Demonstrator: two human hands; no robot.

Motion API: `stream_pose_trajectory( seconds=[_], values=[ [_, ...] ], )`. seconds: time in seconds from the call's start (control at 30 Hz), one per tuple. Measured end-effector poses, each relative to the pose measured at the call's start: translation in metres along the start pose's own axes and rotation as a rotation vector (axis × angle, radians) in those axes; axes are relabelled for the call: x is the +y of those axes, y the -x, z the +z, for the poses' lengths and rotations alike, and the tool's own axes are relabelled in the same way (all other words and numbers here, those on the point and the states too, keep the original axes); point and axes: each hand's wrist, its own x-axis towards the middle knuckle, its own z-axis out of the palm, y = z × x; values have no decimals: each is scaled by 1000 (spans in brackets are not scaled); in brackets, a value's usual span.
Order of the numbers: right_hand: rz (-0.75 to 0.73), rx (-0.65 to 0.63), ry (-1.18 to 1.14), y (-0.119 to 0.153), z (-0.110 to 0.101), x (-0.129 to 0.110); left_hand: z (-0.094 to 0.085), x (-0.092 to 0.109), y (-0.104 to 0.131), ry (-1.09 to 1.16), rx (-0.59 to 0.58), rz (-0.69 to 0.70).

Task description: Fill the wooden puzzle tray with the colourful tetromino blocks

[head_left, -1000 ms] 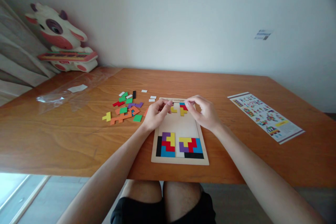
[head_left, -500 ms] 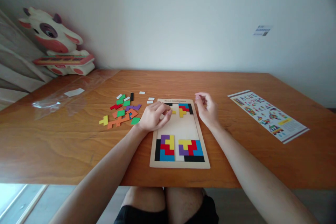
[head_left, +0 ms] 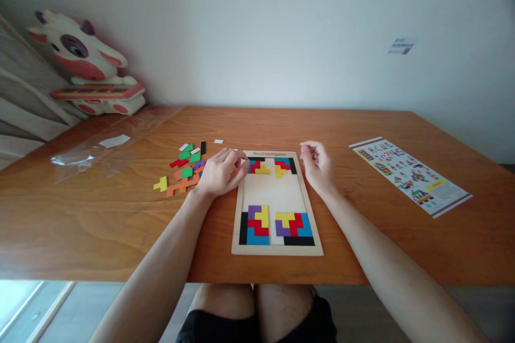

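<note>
A pale wooden puzzle board [head_left: 277, 251] lies flat before me, with coloured block pieces grouped in its four corners and a bare middle. My left hand [head_left: 223, 172] hovers by the board's upper left edge, thumb and index finger apart, holding nothing that I can see. Close to its fingertips is a yellow piece [head_left: 262, 169] in the upper left group. Beside the upper right edge, my right hand [head_left: 317, 166] has its fingers loosely curled in, with nothing visible in them. A yellow-and-red group with a purple piece [head_left: 281, 229] fills the lower right corner.
Loose pieces, such as a yellow one [head_left: 161, 184] and an orange one [head_left: 183, 184], lie left of my left hand, which covers some. A printed sheet [head_left: 412, 177] lies at right. Clear plastic [head_left: 86, 153] and a cow toy keyboard [head_left: 96, 91] are at far left.
My left hand has drawn back to the left from over the board, uncovering the upper left group of pieces. My right hand has stayed nearly still.
</note>
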Motion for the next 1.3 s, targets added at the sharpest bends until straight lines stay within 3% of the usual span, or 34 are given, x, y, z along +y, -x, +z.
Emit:
stream_pose_trajectory(
  seconds=[0.13, 0.37, 0.57, 0.7, 1.1, 1.3],
  values=[
    [37, 7, -36, 1, 0, 1, -1, -4, 0, -98, -78, -45],
    [40, -9, -52, 3, -1, 1, -9, 1, 5, -417, -280, -316],
    [33, -8, -46, 3, -1, 2, -16, -5, 13, -522, -327, -502],
    [30, -5, -38, 3, -1, 1, -16, -8, 13, -498, -314, -468],
    [11, -7, -29, 3, 0, -4, -28, -8, 11, -264, -409, -175],
    [5, -21, -23, 4, -1, -8, -27, -22, 18, -345, -212, -369]
  ],
)
